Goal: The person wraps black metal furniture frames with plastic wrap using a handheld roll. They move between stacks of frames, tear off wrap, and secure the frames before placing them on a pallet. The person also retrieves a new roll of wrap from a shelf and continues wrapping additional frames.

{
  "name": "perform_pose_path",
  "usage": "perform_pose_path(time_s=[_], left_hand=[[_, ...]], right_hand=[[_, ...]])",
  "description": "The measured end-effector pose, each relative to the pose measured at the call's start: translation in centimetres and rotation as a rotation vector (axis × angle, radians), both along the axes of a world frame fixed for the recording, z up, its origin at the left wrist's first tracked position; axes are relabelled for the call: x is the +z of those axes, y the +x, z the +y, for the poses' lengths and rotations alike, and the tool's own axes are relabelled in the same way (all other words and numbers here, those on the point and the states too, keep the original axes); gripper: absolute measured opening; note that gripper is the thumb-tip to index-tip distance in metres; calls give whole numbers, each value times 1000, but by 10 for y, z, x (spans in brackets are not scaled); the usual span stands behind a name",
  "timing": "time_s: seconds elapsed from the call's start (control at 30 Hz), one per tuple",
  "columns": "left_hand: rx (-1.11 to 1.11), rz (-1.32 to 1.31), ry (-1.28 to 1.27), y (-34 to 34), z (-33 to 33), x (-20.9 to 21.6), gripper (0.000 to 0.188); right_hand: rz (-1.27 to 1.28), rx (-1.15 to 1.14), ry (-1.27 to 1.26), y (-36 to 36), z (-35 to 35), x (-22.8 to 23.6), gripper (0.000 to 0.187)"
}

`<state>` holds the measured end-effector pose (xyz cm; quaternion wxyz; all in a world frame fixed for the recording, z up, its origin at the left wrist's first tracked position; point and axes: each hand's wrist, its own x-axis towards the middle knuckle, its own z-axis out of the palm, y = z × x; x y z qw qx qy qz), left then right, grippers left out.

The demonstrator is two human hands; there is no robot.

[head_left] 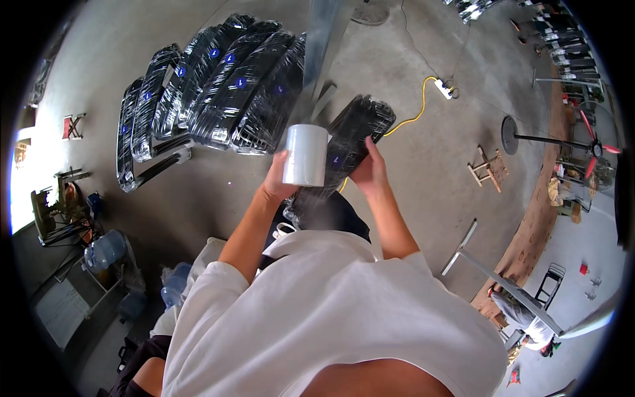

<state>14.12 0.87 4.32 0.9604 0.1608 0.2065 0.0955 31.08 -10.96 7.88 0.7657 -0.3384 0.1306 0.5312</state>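
Bare grey concrete floor [430, 175] opens rightward past the yellow cable [424, 99]. The left hand [276, 178] clamps a white cylindrical film roll [305, 157]; the right hand [372, 173] touches a black film-wrapped bundle's [360, 124] right edge, grip unclear. A grey metal post [322, 53] obstructs ahead.

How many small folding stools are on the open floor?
2: a red stool at far left, a wooden stool right of the person's right hand. More may be hidden.
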Motion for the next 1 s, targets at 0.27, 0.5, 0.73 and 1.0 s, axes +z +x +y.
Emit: perform_pose_path(time_s=[0.27,0.5,0.73,1.0], left_hand=[[-9,100,83,-8,16,9,59],[-114,271,117,-27,4,62,51],[-317,210,246,-97,20,115,64],[-249,273,334,-218,35,175,72]], right_hand=[[153,80,295,0,34,-19,47],[158,-76,33,-46,9,-16,50],[242,-165,-43,-135,2,60,48],[205,42,54,-240,13,85,50]])
